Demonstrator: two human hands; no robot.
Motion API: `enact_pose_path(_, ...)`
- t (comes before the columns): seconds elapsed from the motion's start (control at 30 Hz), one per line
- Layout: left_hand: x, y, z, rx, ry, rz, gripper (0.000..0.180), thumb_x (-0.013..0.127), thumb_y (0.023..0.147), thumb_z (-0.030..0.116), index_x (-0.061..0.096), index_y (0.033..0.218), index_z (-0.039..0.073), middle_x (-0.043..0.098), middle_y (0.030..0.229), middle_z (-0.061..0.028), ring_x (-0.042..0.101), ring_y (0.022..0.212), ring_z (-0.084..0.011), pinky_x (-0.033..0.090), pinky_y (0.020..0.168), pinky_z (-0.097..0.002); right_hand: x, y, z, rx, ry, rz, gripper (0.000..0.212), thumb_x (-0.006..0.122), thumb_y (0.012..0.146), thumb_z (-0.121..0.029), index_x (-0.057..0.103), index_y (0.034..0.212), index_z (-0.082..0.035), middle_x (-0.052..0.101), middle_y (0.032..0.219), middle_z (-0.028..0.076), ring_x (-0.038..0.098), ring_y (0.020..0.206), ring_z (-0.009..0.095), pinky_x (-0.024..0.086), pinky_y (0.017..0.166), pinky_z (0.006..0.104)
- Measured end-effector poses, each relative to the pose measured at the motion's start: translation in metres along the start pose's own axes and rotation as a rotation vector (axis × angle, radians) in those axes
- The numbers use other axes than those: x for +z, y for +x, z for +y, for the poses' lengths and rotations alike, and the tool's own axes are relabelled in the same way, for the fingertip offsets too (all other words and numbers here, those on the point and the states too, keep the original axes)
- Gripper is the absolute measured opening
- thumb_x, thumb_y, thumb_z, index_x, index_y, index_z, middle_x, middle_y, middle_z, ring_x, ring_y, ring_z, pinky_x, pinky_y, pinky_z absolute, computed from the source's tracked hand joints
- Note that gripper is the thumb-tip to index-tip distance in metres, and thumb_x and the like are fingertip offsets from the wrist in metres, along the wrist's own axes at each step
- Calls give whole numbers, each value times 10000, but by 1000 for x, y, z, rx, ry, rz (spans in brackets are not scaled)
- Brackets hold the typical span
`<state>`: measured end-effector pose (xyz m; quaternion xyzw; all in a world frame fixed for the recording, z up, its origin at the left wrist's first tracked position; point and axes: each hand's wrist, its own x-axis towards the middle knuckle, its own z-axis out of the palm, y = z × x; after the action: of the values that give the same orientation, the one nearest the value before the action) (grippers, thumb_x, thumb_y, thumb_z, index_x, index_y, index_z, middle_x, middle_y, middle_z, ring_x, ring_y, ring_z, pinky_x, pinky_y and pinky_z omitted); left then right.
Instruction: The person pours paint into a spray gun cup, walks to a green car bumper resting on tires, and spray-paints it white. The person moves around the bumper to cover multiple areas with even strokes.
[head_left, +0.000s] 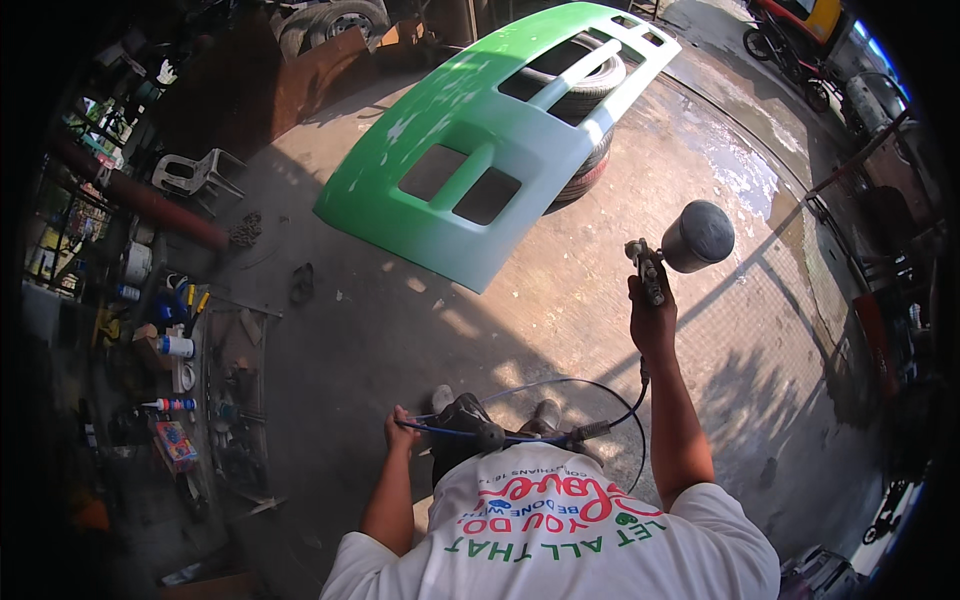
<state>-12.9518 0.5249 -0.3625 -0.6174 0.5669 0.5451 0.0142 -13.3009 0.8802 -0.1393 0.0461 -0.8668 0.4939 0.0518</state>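
Note:
My right hand (652,318) is wrapped round a spray gun (650,270), held out ahead of me on the right. A dark round paint cup (699,237) sits on the gun's right side. From the gun's lower end a dark blue air hose (612,388) loops back in front of my waist. My left hand (401,430) is closed on a stretch of that hose, low on the left. Beyond both hands lies a large vehicle bumper panel (400,190), green on the left and fading to whitish on the right, with several rectangular openings. Neither hand touches the panel.
Stacked tires (588,170) prop the panel's right side above the concrete floor (560,330). A white plastic chair (200,175) stands at the left. Cans, tubes and tools crowd a cluttered shelf (178,375) nearer on the left. A motorcycle (785,58) is parked far right.

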Motion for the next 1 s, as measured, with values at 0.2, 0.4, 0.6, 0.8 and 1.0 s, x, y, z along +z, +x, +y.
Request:
enact_pose_path(0.2,-132,105,51,416,-477,184,402,430,1071,446,556,1030,66,613,938,-28,612,849,-133,503,739,-278,129,-154,32,71,154,411,341,554,1034,-146,522,1358,-43,507,794,-24,479,726,85,414,660,269)
enact_pose_path(0.4,-356,199,124,769,-278,282,395,391,1092,405,570,1091,53,631,1052,-46,625,989,-150,486,841,-305,306,-274,-3,268,157,768,493,569,1025,-167,407,1470,-28,594,1302,186,594,1131,249,444,984,331)
enact_pose_path(0.6,-533,271,148,799,-271,306,403,384,1091,412,569,1105,54,628,1059,-46,622,997,-158,472,834,-306,467,-329,-146,241,150,482,479,596,1007,-166,422,1440,-56,622,1282,237,634,1159,302,479,963,383)
enact_pose_path(0.8,-570,273,158,772,-311,306,312,405,1085,357,534,1052,75,609,1039,-29,599,984,-142,447,812,-296,604,-333,-236,262,192,219,519,614,990,-150,412,1465,-98,602,1330,233,593,1244,387,479,974,396)
enact_pose_path(1.0,-588,277,165,753,-348,241,270,420,1076,341,490,982,97,592,1071,-36,579,997,-145,439,817,-304,732,-310,-300,287,177,34,507,577,1003,-211,383,1468,-155,609,1285,252,596,1097,502,507,832,509)
